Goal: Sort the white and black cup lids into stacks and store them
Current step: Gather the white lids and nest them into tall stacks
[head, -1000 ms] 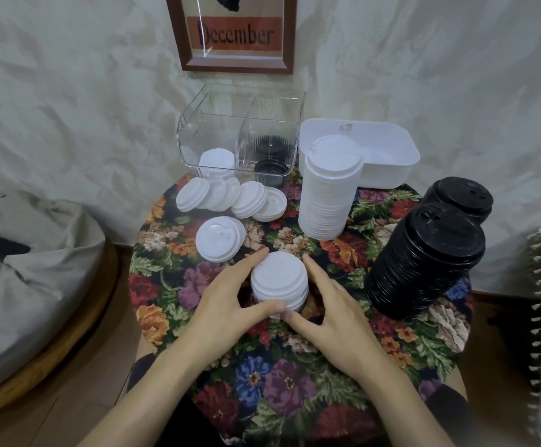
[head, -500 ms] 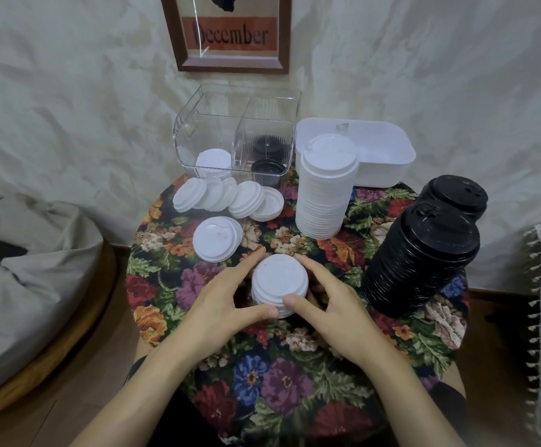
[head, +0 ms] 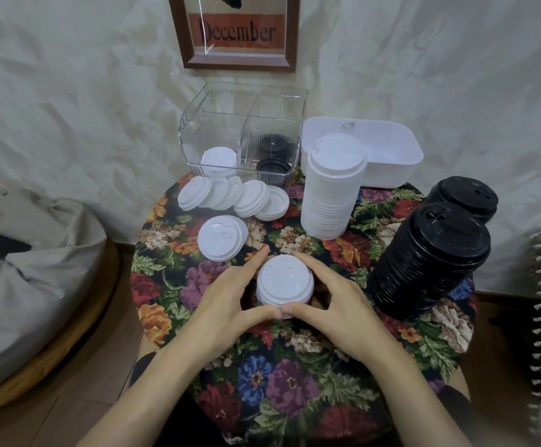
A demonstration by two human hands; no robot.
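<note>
Now the thumbs are meeting in front: left hand [head: 227,304] and right hand [head: 336,304] are cupping the small white lid stack [head: 285,280] mid-table [head: 262,366], squaring it up. Likely heading for the tall white stack [head: 332,195].

Soft even indoor light, faint shadows, wide-angle bending at edges, slight softness throughout

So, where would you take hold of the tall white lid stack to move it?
Grip the tall white lid stack low on its flanks, coming from the near side: the white tub sits right behind it and the clear bin at its back left. A loose column held high would likely split. The left hand and right hand now hold the short white stack.
</note>
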